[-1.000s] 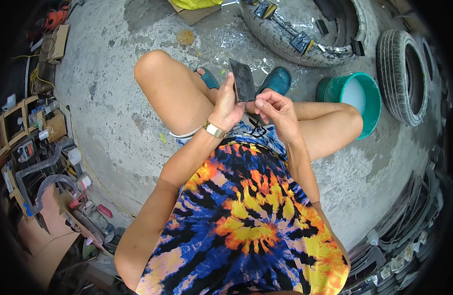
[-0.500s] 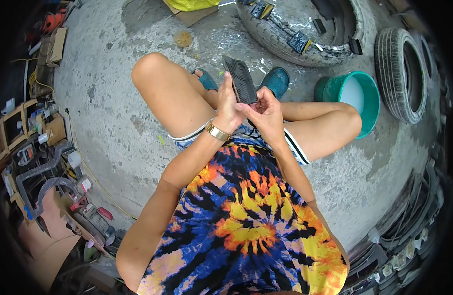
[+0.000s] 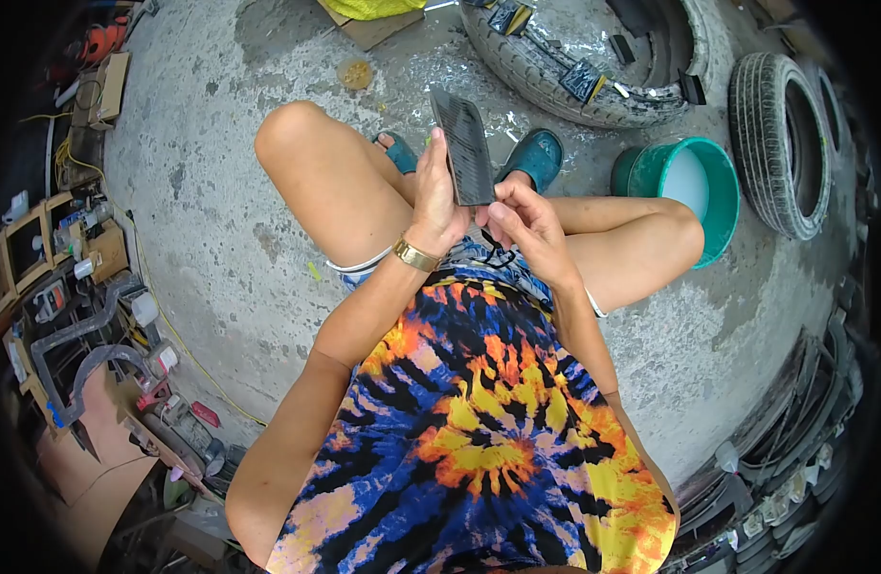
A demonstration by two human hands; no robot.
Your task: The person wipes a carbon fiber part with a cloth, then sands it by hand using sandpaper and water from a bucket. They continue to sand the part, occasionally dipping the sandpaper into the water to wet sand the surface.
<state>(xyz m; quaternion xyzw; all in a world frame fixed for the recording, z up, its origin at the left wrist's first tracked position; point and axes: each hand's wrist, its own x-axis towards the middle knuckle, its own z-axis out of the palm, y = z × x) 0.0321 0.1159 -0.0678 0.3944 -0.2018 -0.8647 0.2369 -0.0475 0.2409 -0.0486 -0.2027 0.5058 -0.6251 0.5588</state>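
A dark, flat, roughly rectangular piece [image 3: 465,143] with a streaked, glossy face is tilted up between my knees. My left hand [image 3: 434,196] holds it along its left edge, thumb upright against that side and the other fingers mostly hidden behind. My right hand [image 3: 532,230] is at the piece's lower right corner, thumb and fingertips drawn together. Whether those fingertips grip the corner or some small thing beside it I cannot make out. Below the hands are my tie-dye shirt [image 3: 483,421] and patterned shorts.
A green bucket [image 3: 731,206] of whitish liquid stands right of my knee. Beyond my feet lies a tire [image 3: 546,91] with dark blocks on it; another tire [image 3: 770,143] leans at right. Tools and clamps [image 3: 86,335] crowd the left. A yellow cord [image 3: 187,349] crosses the floor.
The dark piece has turned more upright, showing more of its face. My right hand has slid down and right along its lower edge, and my left thumb has risen slightly.
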